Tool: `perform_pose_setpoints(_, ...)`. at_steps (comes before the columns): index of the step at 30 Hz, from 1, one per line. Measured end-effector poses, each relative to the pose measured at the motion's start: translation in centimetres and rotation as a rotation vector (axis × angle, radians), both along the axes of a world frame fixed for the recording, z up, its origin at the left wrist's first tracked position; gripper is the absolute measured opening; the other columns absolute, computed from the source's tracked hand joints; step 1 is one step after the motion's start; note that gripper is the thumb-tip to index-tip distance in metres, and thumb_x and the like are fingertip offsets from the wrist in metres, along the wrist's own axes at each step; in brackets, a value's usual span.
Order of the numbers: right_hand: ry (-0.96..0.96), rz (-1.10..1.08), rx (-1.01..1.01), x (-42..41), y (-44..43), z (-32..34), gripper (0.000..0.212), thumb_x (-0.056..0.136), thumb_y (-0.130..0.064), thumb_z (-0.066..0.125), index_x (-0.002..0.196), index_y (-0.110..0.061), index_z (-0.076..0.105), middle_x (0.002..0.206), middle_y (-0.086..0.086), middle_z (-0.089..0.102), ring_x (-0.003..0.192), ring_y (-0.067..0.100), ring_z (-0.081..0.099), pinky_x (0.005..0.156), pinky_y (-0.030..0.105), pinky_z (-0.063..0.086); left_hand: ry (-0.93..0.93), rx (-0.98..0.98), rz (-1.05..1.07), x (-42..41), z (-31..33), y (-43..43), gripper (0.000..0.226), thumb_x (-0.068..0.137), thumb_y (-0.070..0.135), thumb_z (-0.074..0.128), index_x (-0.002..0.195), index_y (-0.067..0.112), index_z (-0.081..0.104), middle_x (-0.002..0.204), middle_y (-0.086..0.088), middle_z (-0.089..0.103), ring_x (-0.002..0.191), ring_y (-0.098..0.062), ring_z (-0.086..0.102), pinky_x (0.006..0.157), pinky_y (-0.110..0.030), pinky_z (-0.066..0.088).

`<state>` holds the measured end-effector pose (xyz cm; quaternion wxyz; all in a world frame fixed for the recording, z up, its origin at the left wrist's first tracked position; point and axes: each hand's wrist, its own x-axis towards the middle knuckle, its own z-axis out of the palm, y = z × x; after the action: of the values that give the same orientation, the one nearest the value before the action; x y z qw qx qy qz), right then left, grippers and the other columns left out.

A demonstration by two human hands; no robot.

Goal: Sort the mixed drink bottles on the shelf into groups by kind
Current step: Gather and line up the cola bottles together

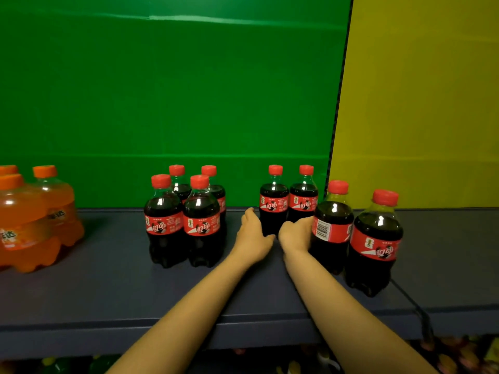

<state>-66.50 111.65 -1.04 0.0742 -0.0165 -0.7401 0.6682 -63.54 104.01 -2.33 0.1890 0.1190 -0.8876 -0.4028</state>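
Small cola bottles with red caps stand on the dark blue shelf. A cluster of several cola bottles is left of centre. Two more stand at the back: a left cola bottle and a right cola bottle. My left hand cups the lower left side of the first, thumb in front of its base. My right hand is curled around the base of the second, hiding it. Two front cola bottles stand just right of my right hand. Orange soda bottles are grouped at the far left.
A green back panel and a yellow panel close the shelf behind. Bare shelf lies between the orange soda and the cola cluster. Below the shelf's front edge, other blurred goods show on a lower level.
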Motion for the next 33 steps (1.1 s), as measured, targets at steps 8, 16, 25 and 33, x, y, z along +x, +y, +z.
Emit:
perform_pose_setpoints(8, -0.052, -0.007, -0.092, -1.4, -0.1, 0.3, 0.049, 0.091, -0.003, 0.045, 0.138, -0.001, 0.029, 0.14, 0.019, 0.04, 0.126, 0.034, 0.042, 0.095, 0.034, 0.036, 0.032, 0.267, -0.026, -3.0, -0.4, -1.0, 0.066, 0.072, 0.016, 0.077, 0.127, 0.007, 0.042, 0.129, -0.009, 0.054, 0.113, -0.02, 0.053, 0.086, -0.025, 0.041)
perform_pose_setpoints(16, 0.061, -0.008, 0.077, -1.5, -0.3, -0.6, 0.067, 0.088, -0.004, 0.054, 0.143, -0.002, 0.014, 0.149, 0.019, 0.027, 0.135, 0.033, 0.03, 0.106, 0.036, 0.029, 0.064, 0.227, 0.048, -2.0, -0.9, -1.3, 0.05, 0.077, 0.016, 0.072, 0.112, 0.008, 0.037, 0.125, -0.012, 0.054, 0.114, -0.024, 0.053, 0.09, -0.029, 0.043)
perform_pose_setpoints(25, 0.154, 0.097, 0.328, -0.8, -1.6, -1.8, 0.077, 0.084, -0.012, 0.061, 0.143, -0.004, 0.011, 0.144, 0.021, 0.029, 0.134, 0.035, 0.03, 0.108, 0.039, 0.027, 0.083, 0.114, 0.174, -0.2, -0.9, -2.0, 0.054, 0.079, 0.014, 0.069, 0.122, 0.001, 0.038, 0.129, -0.015, 0.05, 0.12, -0.029, 0.049, 0.097, -0.035, 0.041)
perform_pose_setpoints(33, 0.207, 0.124, 0.352, -0.4, -1.6, -2.2, 0.08, 0.083, -0.012, 0.063, 0.143, -0.006, 0.011, 0.144, 0.019, 0.031, 0.132, 0.036, 0.034, 0.106, 0.042, 0.031, 0.088, 0.095, 0.208, 0.1, -0.9, -1.8, 0.057, 0.084, 0.011, 0.063, 0.127, -0.001, 0.028, 0.137, -0.018, 0.043, 0.127, -0.032, 0.044, 0.102, -0.037, 0.039)
